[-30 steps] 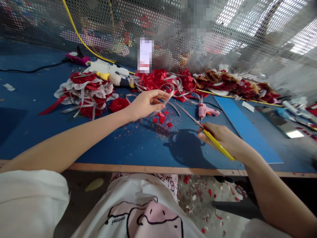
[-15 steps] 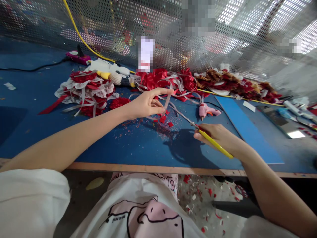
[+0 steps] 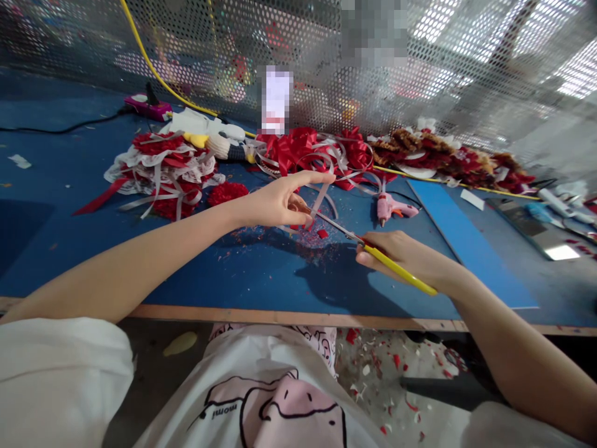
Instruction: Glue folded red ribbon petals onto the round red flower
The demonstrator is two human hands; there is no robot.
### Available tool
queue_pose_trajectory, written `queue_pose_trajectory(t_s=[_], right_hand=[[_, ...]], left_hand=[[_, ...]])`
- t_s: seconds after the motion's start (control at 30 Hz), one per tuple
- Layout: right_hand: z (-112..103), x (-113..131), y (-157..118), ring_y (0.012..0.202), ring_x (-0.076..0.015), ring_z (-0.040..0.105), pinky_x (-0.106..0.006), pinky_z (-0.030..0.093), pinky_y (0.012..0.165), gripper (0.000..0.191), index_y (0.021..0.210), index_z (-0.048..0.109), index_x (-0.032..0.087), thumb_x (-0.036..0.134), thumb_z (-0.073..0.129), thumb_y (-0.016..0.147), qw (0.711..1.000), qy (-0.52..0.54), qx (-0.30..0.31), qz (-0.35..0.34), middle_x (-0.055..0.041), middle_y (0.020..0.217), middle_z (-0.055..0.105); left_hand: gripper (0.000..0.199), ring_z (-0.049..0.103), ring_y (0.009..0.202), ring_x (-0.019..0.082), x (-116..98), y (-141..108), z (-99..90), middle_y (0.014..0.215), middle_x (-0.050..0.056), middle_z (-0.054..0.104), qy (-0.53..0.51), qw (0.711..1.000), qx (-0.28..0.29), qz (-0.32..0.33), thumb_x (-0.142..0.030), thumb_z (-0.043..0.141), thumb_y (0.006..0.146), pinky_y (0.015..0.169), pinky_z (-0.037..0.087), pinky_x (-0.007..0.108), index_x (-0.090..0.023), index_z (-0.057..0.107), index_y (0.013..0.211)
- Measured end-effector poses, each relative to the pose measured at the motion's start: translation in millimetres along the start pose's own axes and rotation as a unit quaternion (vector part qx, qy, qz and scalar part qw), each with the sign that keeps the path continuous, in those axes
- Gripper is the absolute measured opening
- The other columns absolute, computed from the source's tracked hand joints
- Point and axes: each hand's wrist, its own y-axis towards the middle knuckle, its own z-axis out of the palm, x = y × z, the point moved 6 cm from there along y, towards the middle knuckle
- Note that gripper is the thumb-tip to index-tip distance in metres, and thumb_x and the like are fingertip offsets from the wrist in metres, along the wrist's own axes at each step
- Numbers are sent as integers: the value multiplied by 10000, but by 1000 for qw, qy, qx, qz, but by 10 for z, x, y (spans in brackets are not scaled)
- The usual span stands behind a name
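A thin whitish ribbon (image 3: 321,194) is stretched between the fingers of my left hand (image 3: 284,202), index finger extended along its upper end and the lower fingers curled. My right hand (image 3: 405,255) is wrapped round the handles of yellow-handled scissors (image 3: 340,229). Their blades point up and left and reach the ribbon just beside my left fingertips; whether they have cut it I cannot tell. Beneath the hands lie small red scraps (image 3: 323,234) and glittery bits. Behind them is a heap of red satin and pale ribbons (image 3: 298,149).
On the left sits a pile of red and white lace rosettes (image 3: 163,168). A pink glue gun (image 3: 392,207) rests right of the scissors, near a blue board (image 3: 471,242). Brown and red frilled pieces (image 3: 438,155) line the perforated metal screen (image 3: 317,74). A yellow cable (image 3: 144,59) runs along the back.
The scissors have moved left and up to the ribbon, with their blades now at my left fingertips. My left hand has shifted slightly right.
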Motion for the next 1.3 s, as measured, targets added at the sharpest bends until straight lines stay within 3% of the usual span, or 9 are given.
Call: queue_pose_trajectory(t_s=[0.33,0.57,0.83,1.0,1.1,1.17,1.27,1.3], right_hand=[[89,-46,67,619,-184,521,-351,332,650,637,802,452,235,806,272,1017,998,5,58,-11,-23,696,561],[114,-34,108,596,-150,446,-333,339,602,685,764,442,231,850,253,988,997,22,66,-37,-19,681,548],[78,20,140,571,-137,428,-323,312,573,746,691,415,228,890,197,960,999,11,46,-21,-22,618,520],[36,-40,33,595,-152,465,-340,324,621,661,761,447,228,806,252,1016,999,-12,38,-16,-26,677,552],[-100,-102,-84,604,-176,484,-348,326,623,653,815,481,232,815,256,1002,1000,-22,-20,-2,-41,706,571],[-202,-125,-135,591,-188,479,-356,326,615,686,806,472,242,860,219,965,997,-14,-68,11,-51,687,567],[-342,-116,-138,591,-200,480,-370,349,625,681,763,410,265,888,194,931,987,-19,-156,40,-64,670,548],[-377,-105,-127,608,-206,488,-374,364,638,674,755,392,269,886,187,930,981,-25,-188,50,-70,675,546]], left_hand=[[763,768,936,163,-6,-1,67,1710,136,377,-2,999,31,15,-145,749,841,789,641,284,-299,525,1554],[776,672,1288,302,-44,-9,70,1629,132,503,26,999,27,13,-148,763,805,907,637,326,-279,560,1542],[811,750,1027,212,-10,0,59,1711,124,406,-9,1000,28,5,-146,781,792,749,631,275,-319,552,1551],[818,753,895,143,45,-35,33,1734,140,366,-2,999,28,-16,-137,761,794,776,619,273,-305,533,1562],[836,731,899,133,50,88,-196,1728,148,371,63,997,-20,-33,-136,753,790,787,599,277,-244,505,1581],[805,665,1067,157,-63,309,-478,1701,118,419,133,987,-85,-12,-137,754,794,855,579,269,-181,509,1560],[716,313,1442,171,-466,749,-939,1625,9,518,238,942,-222,76,-171,768,832,1008,501,220,-163,506,1498],[680,179,1496,161,-595,909,-1017,1553,-22,587,248,938,-225,93,-212,749,878,1025,491,217,-183,486,1504]])
